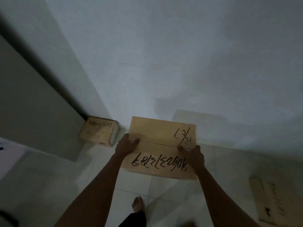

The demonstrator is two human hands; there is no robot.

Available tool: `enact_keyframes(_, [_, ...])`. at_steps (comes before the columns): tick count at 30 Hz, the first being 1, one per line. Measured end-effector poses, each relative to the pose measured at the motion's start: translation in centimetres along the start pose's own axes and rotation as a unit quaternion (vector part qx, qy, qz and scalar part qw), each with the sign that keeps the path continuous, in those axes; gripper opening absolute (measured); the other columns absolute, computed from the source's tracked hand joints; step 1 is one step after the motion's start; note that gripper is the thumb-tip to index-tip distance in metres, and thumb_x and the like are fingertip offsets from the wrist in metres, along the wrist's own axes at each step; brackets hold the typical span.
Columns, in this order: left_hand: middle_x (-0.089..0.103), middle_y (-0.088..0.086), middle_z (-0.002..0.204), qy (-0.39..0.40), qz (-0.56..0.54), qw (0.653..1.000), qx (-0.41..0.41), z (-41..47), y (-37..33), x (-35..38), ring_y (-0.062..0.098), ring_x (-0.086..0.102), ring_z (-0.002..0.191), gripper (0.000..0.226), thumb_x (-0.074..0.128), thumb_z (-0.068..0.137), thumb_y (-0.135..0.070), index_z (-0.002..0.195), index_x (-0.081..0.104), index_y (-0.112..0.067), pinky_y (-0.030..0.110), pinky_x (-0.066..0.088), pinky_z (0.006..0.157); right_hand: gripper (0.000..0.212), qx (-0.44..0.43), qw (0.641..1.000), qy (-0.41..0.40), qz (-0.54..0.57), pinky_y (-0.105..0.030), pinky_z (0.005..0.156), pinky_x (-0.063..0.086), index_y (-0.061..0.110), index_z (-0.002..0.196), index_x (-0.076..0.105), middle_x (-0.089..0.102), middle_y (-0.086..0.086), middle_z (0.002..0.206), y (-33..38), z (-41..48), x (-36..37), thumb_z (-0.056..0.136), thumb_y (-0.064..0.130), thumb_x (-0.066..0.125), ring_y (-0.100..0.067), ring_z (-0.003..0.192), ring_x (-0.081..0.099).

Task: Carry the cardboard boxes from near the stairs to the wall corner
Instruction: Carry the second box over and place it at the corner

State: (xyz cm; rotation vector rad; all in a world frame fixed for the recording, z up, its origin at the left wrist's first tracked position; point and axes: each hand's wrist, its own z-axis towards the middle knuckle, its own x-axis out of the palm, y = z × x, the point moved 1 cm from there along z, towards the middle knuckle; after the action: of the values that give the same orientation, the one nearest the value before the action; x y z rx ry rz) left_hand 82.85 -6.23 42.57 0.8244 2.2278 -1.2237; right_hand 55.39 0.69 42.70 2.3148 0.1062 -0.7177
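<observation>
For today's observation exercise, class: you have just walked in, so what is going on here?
A person is carrying a cardboard box with black handwritten numbers, with the left hand and right hand gripping its sides, above a tiled floor. One taped box already sits in the wall corner ahead. A flat piece of cardboard lies on the floor to the right. A bare foot steps forward.

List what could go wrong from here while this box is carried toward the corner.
1. The carried box is gripped only by the left hand and right hand at its side edges, so it may slip.
2. It hides the tiled floor ahead of the bare foot; the flat cardboard lying nearby could cause a trip.
</observation>
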Motion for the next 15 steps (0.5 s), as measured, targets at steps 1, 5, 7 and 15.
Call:
enact_keyframes(1, [0.059,0.016,0.131,-0.008,-0.006,1.0,-0.004,1.1,0.9,-1.6,0.036,0.058,0.118,0.066,0.061,0.087,-0.049,0.134,0.046,-0.004,0.045,0.049,0.097,0.081,-0.004,1.0,0.004,-0.006,-0.041,0.087,0.051,0.005,0.127,0.041,0.06,-0.018,0.126,1.4,0.2,2.0,0.075,0.059,0.072,-0.037,0.111,0.061])
enact_keyframes(5, [0.06,0.016,0.127,-0.014,-0.034,0.999,-0.04,5.2,4.7,-7.3,0.034,0.062,0.11,0.066,0.061,0.087,-0.049,0.135,0.043,-0.008,0.05,0.053,0.093,0.081,-0.008,0.999,0.021,-0.025,-0.039,0.084,0.048,0.005,0.129,0.039,0.059,-0.018,0.127,6.1,0.5,9.1,0.077,0.057,0.071,-0.037,0.112,0.06])
enact_keyframes(7, [0.06,0.016,0.128,-0.018,-0.041,0.998,-0.05,7.5,6.5,-9.8,0.034,0.061,0.111,0.065,0.061,0.087,-0.048,0.135,0.044,-0.008,0.049,0.052,0.094,0.081,-0.008,0.999,0.026,-0.036,-0.039,0.084,0.048,0.005,0.129,0.039,0.06,-0.018,0.126,8.3,0.9,12.4,0.077,0.058,0.071,-0.037,0.112,0.061])
enact_keyframes(15, [0.058,0.016,0.131,-0.043,-0.037,0.994,-0.095,17.6,12.7,-17.5,0.036,0.06,0.114,0.069,0.061,0.085,-0.053,0.136,0.045,-0.01,0.05,0.051,0.096,0.074,-0.027,0.995,0.074,-0.063,-0.034,0.076,0.048,0.007,0.127,0.04,0.063,-0.015,0.121,16.3,4.9,24.2,0.08,0.056,0.069,-0.032,0.102,0.064])
